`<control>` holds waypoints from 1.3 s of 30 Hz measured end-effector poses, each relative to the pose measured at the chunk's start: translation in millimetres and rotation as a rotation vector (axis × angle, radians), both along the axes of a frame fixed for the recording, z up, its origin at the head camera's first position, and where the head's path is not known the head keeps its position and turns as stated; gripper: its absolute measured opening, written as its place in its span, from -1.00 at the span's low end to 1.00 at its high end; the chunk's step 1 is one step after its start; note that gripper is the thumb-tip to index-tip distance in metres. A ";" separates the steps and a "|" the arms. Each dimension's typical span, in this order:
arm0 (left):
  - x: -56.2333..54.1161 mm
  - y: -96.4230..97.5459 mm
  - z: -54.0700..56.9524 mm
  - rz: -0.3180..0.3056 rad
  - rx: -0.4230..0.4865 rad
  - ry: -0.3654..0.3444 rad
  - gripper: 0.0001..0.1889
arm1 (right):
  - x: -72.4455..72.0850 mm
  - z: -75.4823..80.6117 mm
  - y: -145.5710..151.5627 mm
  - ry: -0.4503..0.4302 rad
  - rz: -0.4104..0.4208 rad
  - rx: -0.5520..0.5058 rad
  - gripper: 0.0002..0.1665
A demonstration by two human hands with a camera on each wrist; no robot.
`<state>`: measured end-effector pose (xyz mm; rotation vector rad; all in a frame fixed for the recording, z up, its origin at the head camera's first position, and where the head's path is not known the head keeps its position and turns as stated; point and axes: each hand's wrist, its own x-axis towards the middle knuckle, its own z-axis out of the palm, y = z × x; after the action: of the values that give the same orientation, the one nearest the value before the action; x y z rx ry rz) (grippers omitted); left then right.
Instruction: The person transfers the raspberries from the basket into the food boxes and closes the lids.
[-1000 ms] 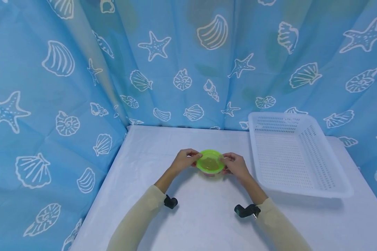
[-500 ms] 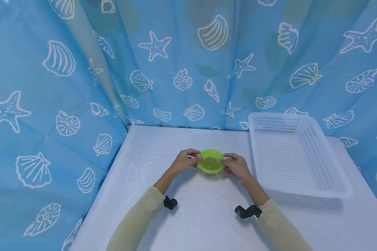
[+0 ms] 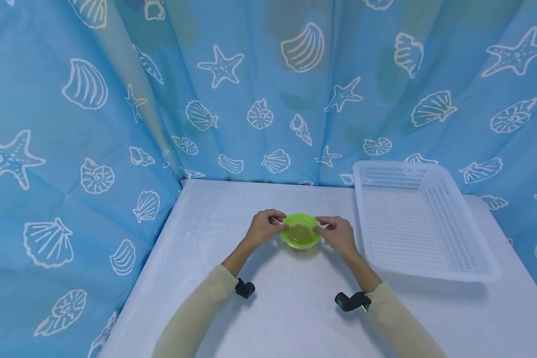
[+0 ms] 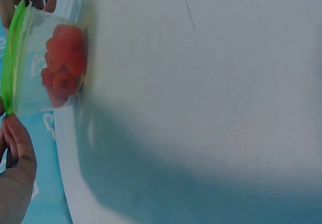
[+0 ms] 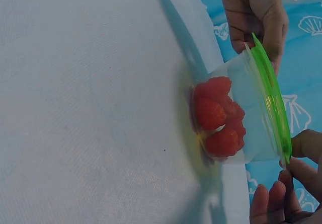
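A clear round plastic container [image 5: 241,78] with several red raspberries [image 4: 64,60] inside stands on the white-covered table. Its bright green lid [image 3: 300,231] lies over the top, and the clear wall shows beneath it. My left hand [image 3: 262,227] pinches the lid's left edge between thumb and fingers. On the opposite edge, my right hand [image 3: 338,235] pinches the lid in the same way, with its other fingers loosely curled below the rim in the right wrist view. Whether the lid is fastened all around cannot be told.
A large white perforated plastic basket [image 3: 404,231] stands to the right on the table [image 3: 277,308]. A blue curtain [image 3: 250,134] printed with shells and starfish hangs behind and to the left. Black wrist cameras [image 3: 352,301] sit on both forearms.
Both hands have risen slightly. Fingers that reached lower around the container's sides now hold higher, at the lid's edge. The container stays in nearly the same place.
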<state>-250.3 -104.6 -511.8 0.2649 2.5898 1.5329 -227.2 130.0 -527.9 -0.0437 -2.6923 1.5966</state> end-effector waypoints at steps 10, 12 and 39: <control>-6.0 6.1 -4.5 0.054 0.083 -0.051 -0.81 | -3.3 1.6 -2.0 0.115 0.014 0.082 -0.65; -6.9 7.1 -4.3 0.056 0.085 -0.056 -0.81 | -4.0 1.0 -1.8 0.119 0.007 0.088 -0.65; -3.5 2.9 -11.3 -0.085 0.074 -0.059 -0.65 | 4.3 -8.3 0.7 -0.183 0.044 -0.188 -0.56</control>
<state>-253.8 -101.7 -523.1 0.3267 2.4477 1.5845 -222.9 130.7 -536.2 -0.1407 -2.6779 1.9451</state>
